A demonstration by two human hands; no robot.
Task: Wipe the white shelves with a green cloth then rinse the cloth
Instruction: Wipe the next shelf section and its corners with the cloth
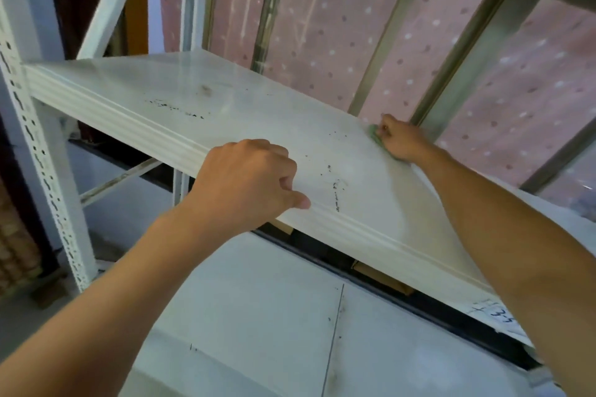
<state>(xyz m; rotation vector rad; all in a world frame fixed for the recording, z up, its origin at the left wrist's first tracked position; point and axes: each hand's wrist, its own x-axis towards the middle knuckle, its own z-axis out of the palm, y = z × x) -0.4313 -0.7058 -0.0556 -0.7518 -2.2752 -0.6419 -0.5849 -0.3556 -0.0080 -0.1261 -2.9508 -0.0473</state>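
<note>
A white metal shelf (200,106) slants across the view, its top marked with dark specks and smudges. My right hand (401,138) reaches to the shelf's back edge and grips a green cloth (375,134), pressing it on the surface; only a small bit of the cloth shows beside my fingers. My left hand (248,180) rests on the shelf's front lip, fingers curled over the edge and thumb lying along the rim.
A perforated white upright (42,167) stands at the left. Behind the shelf are metal bars (387,39) and a pink dotted curtain (325,29). A lower white shelf (258,316) lies below. A handwritten label (498,316) sticks to the front lip at right.
</note>
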